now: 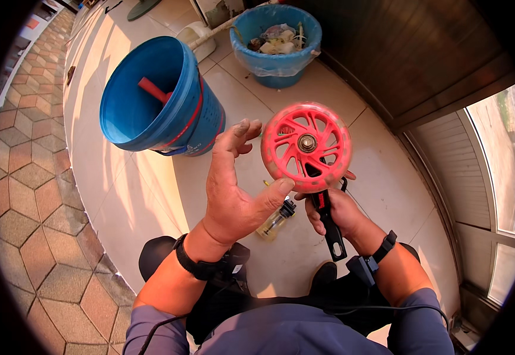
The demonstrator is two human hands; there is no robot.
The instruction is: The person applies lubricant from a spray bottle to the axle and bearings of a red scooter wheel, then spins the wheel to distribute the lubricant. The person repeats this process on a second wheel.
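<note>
A pinkish-red spoked wheel (306, 148) with a metal hub bolt at its centre faces up in front of me. It is joined to a black slotted bracket (330, 228) that points back toward my body. My right hand (345, 210) is closed around the bracket below the wheel, its fingers partly hidden. Left of the wheel, my left hand (225, 192) is open with fingers and thumb spread. Its thumb tip overlaps the wheel's lower rim; I cannot tell whether it touches. On the floor beneath lies a clear bottle-like container (274, 222) with a black top, partly covered by my left hand.
A tall blue bucket (210, 106) with a red tube-like piece (153, 90) inside stands at the left. Beyond it is a blue tub (278, 70) lined with plastic and holding scraps. Brown panelling (411, 65) runs along the right. Hexagonal paving (62, 248) borders the tiled floor.
</note>
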